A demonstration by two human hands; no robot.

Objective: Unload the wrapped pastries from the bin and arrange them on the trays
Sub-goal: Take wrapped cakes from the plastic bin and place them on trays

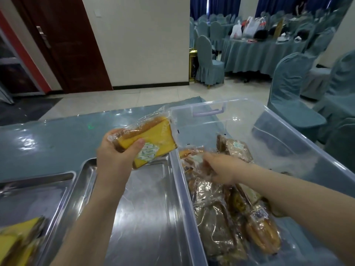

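The left hand (117, 156) grips a wrapped yellow cake slice (151, 140) by its near end, thumb across the top and fingers curled beneath, and holds it in the air above the far end of the middle steel tray (146, 217). The slice is clear of the tray, its clear wrapper flaring up at the far corner, and its right edge hangs close to the wall of the clear plastic bin (180, 189) that sits just right of the tray. That tray shows only bare metal under and near the arm.

The right hand (219, 167) is down inside the bin, reaching left across the heap of wrapped pastries (217, 217). It lies on a package (192, 154) at the far left of the heap, but motion blur and crinkled film hide the fingers, so whether they have closed on it cannot be told.

On the near left, a second steel tray (34, 191) carries a few wrapped yellow slices (17, 240) at its near corner, blurred at the frame's edge. Both trays and the bin rest on a table (48, 139) under glossy film.

The step in hand looks like placing: one slice carried over, ready to go down, while the other hand seeks the next. The next move calls for lowering the slice flat onto the middle tray, squared to a far corner so later pieces can line up beside it, and for the right hand to get a firm pinch on slippery film before lifting.
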